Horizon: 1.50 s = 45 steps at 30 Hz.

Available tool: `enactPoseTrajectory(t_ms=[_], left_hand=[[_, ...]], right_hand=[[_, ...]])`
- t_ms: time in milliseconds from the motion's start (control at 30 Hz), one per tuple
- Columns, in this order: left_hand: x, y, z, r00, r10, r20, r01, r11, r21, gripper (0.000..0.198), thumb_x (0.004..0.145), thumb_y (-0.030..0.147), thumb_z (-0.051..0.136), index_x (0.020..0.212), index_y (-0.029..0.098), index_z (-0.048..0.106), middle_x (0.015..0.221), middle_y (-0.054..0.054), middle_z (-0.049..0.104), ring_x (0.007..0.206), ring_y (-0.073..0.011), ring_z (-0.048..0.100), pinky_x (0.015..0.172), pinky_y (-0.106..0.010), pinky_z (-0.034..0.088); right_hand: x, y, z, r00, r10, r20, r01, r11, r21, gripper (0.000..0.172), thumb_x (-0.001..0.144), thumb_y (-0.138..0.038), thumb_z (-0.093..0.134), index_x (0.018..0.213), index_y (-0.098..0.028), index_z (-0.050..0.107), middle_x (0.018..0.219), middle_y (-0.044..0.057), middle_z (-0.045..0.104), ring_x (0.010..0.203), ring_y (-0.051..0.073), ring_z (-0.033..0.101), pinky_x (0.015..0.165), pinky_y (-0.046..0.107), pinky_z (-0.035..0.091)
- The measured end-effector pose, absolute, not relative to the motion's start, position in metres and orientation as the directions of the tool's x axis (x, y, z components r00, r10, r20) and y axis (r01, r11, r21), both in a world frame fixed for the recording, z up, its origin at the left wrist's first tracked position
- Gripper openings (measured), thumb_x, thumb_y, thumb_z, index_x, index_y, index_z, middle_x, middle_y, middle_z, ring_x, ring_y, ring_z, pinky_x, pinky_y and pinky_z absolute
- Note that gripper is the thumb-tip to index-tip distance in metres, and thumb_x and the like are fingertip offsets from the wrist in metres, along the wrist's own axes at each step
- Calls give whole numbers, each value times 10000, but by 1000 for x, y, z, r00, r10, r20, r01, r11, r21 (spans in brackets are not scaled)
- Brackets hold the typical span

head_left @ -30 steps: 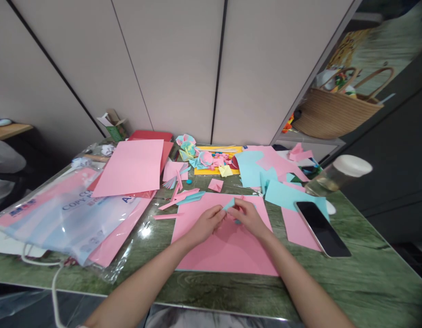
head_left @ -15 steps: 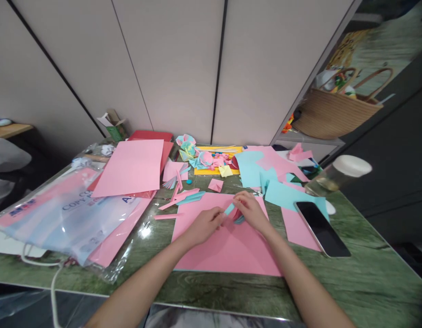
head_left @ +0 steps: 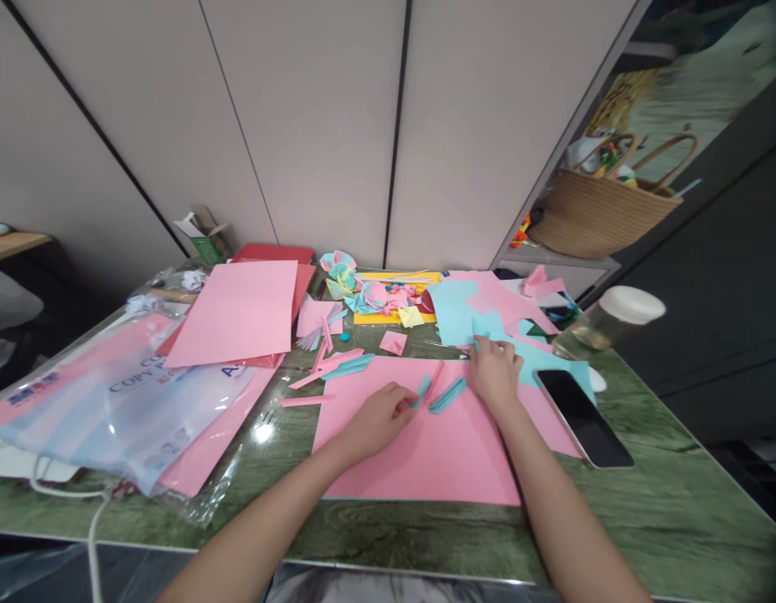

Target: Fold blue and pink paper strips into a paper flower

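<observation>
My left hand (head_left: 385,414) is closed, its thumb and fingers pinching a short light-blue paper strip (head_left: 421,390). It rests low over a large pink sheet (head_left: 419,469). Just right of the strip lie a narrow pink folded strip (head_left: 434,382) and a folded blue strip (head_left: 447,395), both on the sheet. My right hand (head_left: 496,373) is at the sheet's upper right edge, fingers apart and reaching onto cut blue paper (head_left: 454,310). Nothing shows in its grasp, though its fingertips are partly hidden.
Pink and blue strips (head_left: 347,365) lie left of the sheet, with a small pink folded square (head_left: 393,342) above. Paper flowers (head_left: 375,295) and beads sit on a yellow sheet (head_left: 369,317). A phone (head_left: 582,419) and a lidded cup (head_left: 607,322) stand right; a plastic paper bag (head_left: 137,402) lies left.
My right hand has left the strips near my left hand and moved right to the cut blue paper. Pink and blue folded strips now lie on the sheet. My left hand stays almost in place.
</observation>
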<state>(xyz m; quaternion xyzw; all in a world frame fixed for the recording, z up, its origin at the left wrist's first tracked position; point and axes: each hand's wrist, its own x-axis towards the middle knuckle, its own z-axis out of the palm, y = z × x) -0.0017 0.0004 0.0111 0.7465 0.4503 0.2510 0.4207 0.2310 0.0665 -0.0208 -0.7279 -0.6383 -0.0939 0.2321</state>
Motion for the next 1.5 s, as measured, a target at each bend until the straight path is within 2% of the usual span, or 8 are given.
enactPoseTrajectory(t_ms=[233,333,400,567,800,1133,1300,1500], left_hand=[[-10,13,12,472,881,42,475,-295,829,273,799,228,367,984,199,565,971,-43,590,845,-146,530,742,-251,408],[-31,31,12,303,946,119,749,-313,584,264,792,182,379,978,170,566,988,-85,557,901,-178,511,801,-291,386],[-48,42,12,205,967,154,896,-248,369,276,785,164,399,1016,151,549,1009,-114,531,984,-212,470,861,-328,348],[-78,58,5,100,994,31,990,-103,95,276,799,166,376,1009,118,549,992,-148,530,939,-227,492,825,-343,365],[-76,58,2,120,992,43,988,-124,96,239,776,149,381,911,117,575,951,-137,566,907,-212,514,811,-308,371],[-66,50,6,94,995,-33,975,-85,205,197,757,176,358,808,147,546,869,-118,613,783,-221,575,617,-283,401],[-61,48,3,100,992,-80,972,-80,222,178,747,190,378,875,157,498,912,-110,605,770,-224,582,602,-292,408],[-55,46,4,104,991,-78,973,-85,216,190,765,192,368,884,139,505,923,-126,597,828,-214,573,672,-287,402]], right_hand=[[254,78,-34,268,864,426,958,-194,-209,300,788,-358,430,958,-143,552,963,149,583,1006,301,329,787,444,200],[252,81,-34,308,858,412,931,-182,-316,265,768,-378,442,799,-153,579,958,139,577,987,293,328,793,450,191],[253,83,-30,377,843,384,849,-148,-507,273,740,-404,462,766,-158,576,938,132,578,992,295,329,807,459,188],[257,83,-17,392,877,278,560,13,-829,319,700,-472,469,720,-165,555,814,86,621,868,242,482,775,372,313],[239,68,1,191,977,95,208,54,-977,285,695,-466,517,711,-182,515,793,55,657,720,177,566,597,266,374],[203,47,18,-146,985,-92,-175,-117,-978,212,695,-387,583,707,-187,512,736,26,620,804,177,585,653,263,399],[186,38,18,-133,990,-50,10,-49,-999,204,689,-372,584,708,-192,489,737,21,611,724,162,565,601,254,384],[169,24,21,22,921,390,585,305,-752,104,723,-303,544,683,-207,537,688,11,564,669,163,497,640,297,378]])
